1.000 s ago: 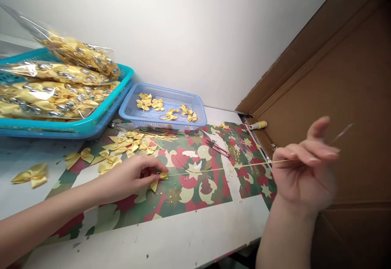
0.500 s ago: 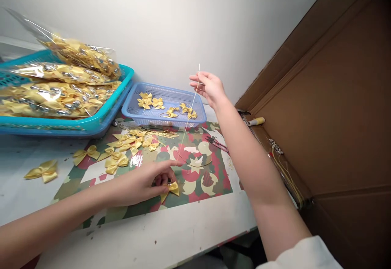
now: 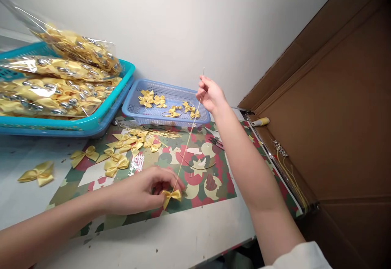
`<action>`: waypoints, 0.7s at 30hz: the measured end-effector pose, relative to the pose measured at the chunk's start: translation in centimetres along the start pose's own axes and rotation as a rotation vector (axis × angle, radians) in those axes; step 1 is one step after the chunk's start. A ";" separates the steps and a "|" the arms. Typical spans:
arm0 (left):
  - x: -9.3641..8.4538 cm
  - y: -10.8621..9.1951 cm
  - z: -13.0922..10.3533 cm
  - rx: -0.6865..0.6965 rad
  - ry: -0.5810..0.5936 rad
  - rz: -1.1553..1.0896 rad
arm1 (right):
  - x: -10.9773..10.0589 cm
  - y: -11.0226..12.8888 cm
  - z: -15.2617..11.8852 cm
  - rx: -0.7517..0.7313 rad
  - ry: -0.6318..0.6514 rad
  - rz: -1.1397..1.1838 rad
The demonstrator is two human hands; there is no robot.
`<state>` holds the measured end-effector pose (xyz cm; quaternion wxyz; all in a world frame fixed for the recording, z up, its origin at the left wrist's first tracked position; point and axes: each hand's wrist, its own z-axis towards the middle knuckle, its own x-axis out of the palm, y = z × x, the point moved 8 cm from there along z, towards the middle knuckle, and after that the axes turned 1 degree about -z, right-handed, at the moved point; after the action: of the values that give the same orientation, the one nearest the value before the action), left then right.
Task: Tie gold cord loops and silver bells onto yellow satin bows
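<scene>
On the left, a turquoise basket (image 3: 100,110) holds clear bags (image 3: 76,53) packed with yellow bows. Loose bows (image 3: 117,165) lie on the counter (image 3: 183,240), some on its patterned sheet (image 3: 122,220). The left hand (image 3: 146,189) rests there, thumb and fingers pinching a bow (image 3: 171,195) near the sheet's front edge. A thread (image 3: 187,146) slants from that bow up to the right hand (image 3: 211,93), whose fingertips pinch a needle (image 3: 204,71) above the blue basket (image 3: 166,119). Scissors (image 3: 216,142) lie beside the right forearm.
</scene>
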<state>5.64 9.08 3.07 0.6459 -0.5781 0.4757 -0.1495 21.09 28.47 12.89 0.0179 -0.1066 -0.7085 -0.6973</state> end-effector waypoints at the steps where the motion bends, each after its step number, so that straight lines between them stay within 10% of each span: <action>1: 0.3 -0.2 0.0 0.004 0.025 -0.042 | -0.2 0.7 -0.2 -0.018 0.010 0.031; 13: 2.3 0.1 -0.1 -0.093 0.120 -0.183 | -2.6 4.9 -0.2 -0.091 -0.092 -0.075; 21: 2.4 0.8 -0.4 -0.120 -0.103 -0.002 | -0.1 -0.1 2.8 -0.022 0.047 -0.306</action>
<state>6.26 7.33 1.36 0.6337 -0.6231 0.4493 -0.0914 21.56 31.21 12.73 -0.0733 0.0189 -0.7082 -0.7020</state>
